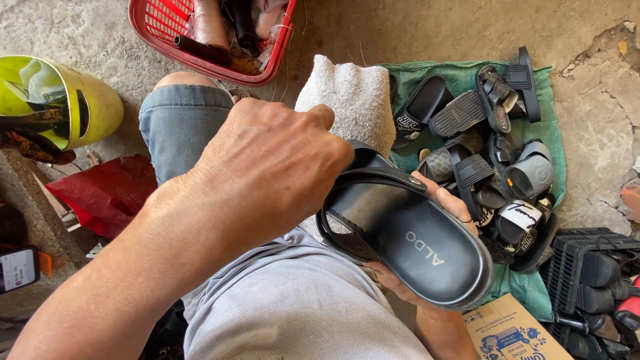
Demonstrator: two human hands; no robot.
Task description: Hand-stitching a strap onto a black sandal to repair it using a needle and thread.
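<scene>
A ground-level shoe-repair spot is suggested: a heap of worn sandals [497, 167] is spread on a green cloth [543, 107] at the right, over cracked concrete floor [600, 127], with a red basket [157, 27] placed far.

Head camera, steeply downward, seemingly close.

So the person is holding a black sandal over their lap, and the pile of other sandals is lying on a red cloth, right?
Not quite. In the head view the pile of sandals lies on a green cloth, not a red one. The rest holds: the right hand holds the black sandal from beneath over the lap, with the left hand at its strap.
</scene>
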